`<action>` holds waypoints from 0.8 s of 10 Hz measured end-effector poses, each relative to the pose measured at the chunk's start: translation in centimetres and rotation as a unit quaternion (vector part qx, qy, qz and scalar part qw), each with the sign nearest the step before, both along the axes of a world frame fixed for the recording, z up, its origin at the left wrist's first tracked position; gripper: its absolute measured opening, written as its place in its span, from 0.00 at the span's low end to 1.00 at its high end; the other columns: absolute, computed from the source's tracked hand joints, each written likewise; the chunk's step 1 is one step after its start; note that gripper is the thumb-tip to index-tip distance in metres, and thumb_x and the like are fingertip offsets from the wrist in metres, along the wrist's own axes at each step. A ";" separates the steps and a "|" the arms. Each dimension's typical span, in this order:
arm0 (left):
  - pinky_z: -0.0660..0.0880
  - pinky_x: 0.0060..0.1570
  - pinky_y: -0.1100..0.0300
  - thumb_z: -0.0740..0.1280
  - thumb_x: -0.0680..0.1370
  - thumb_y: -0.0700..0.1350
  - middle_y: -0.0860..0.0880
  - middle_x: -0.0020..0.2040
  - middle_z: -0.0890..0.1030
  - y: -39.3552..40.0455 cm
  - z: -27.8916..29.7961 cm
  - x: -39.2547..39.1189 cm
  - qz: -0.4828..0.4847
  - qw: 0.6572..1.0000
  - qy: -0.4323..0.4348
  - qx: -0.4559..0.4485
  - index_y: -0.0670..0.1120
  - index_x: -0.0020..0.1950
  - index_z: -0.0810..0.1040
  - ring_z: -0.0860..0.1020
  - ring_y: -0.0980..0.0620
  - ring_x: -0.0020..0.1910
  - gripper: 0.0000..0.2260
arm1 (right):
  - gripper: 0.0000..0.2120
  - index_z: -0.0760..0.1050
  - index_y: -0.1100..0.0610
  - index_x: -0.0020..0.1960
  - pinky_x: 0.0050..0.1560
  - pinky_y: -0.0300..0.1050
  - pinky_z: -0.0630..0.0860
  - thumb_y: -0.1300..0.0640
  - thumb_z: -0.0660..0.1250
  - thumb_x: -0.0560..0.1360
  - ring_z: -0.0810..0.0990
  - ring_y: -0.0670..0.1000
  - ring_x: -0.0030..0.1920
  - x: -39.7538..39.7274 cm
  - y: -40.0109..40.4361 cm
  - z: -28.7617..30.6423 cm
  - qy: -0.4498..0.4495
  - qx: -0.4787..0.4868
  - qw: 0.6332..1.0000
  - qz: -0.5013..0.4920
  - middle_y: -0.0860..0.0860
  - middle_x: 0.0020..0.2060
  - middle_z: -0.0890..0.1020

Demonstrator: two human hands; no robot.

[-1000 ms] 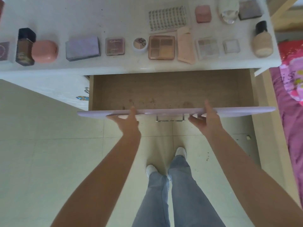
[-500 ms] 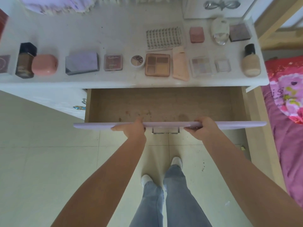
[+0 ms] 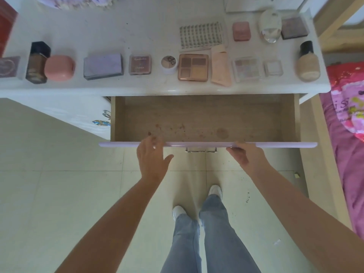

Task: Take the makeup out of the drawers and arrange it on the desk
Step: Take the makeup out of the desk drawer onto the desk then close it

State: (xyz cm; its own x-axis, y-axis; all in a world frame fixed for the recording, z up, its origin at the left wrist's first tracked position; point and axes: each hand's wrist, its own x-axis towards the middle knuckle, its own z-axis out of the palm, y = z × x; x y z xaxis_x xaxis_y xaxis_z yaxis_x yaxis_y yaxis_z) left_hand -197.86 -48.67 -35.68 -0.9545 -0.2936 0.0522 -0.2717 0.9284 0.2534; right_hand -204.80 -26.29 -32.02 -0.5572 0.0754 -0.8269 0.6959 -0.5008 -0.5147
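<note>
Lying in a row along the front of the white desk (image 3: pixel 137 89), the makeup sits well above and apart from both hands: a dark foundation bottle (image 3: pixel 38 63), a pink rounded compact (image 3: pixel 59 68), a lilac palette (image 3: pixel 103 66), a small mauve palette (image 3: pixel 140 64), a little round pot (image 3: pixel 169 64), a rose-gold eyeshadow palette (image 3: pixel 193 67), a peach tube (image 3: pixel 221 68), two clear palettes (image 3: pixel 247 69) and a beige foundation bottle (image 3: pixel 308 63). Behind these lie a lash tray (image 3: pixel 201 34), a pink square compact (image 3: pixel 241 30), a clear glass bottle (image 3: pixel 270 26) and a dark-edged palette (image 3: pixel 294 27). Below the desk edge the drawer (image 3: pixel 204 119) stands pulled out, its brown floor stained and holding no makeup. The left hand (image 3: pixel 152 156) hovers at the lilac drawer front (image 3: pixel 275 144), fingers spread and loose, fingertips reaching just over the front's top edge, gripping nothing. The right hand (image 3: pixel 246 156) has its fingers curled under the drawer front, to the right of the metal handle (image 3: pixel 201 149). Jeans and white shoes show on the tiled floor (image 3: pixel 59 194), and a pink bedspread (image 3: pixel 350 154) lies at the right.
</note>
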 end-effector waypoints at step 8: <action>0.73 0.28 0.62 0.80 0.58 0.45 0.43 0.32 0.78 -5.4 2.5 -8.6 -0.317 0.922 0.083 -0.208 0.40 0.34 0.78 0.77 0.45 0.28 0.15 | 0.18 0.75 0.59 0.31 0.35 0.42 0.58 0.52 0.81 0.52 0.76 0.54 0.28 -6.9 0.6 -0.9 0.481 0.690 0.238 0.485 0.53 0.28 0.76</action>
State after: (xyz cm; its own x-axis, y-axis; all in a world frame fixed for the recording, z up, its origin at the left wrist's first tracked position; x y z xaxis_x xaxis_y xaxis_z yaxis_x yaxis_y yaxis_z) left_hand -206.50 -54.07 -33.22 -0.8962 0.3989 0.1944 0.3692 0.9133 -0.1719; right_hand -211.74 -25.66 -32.94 -0.7475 -0.6450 0.1587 -0.6333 0.7641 0.1224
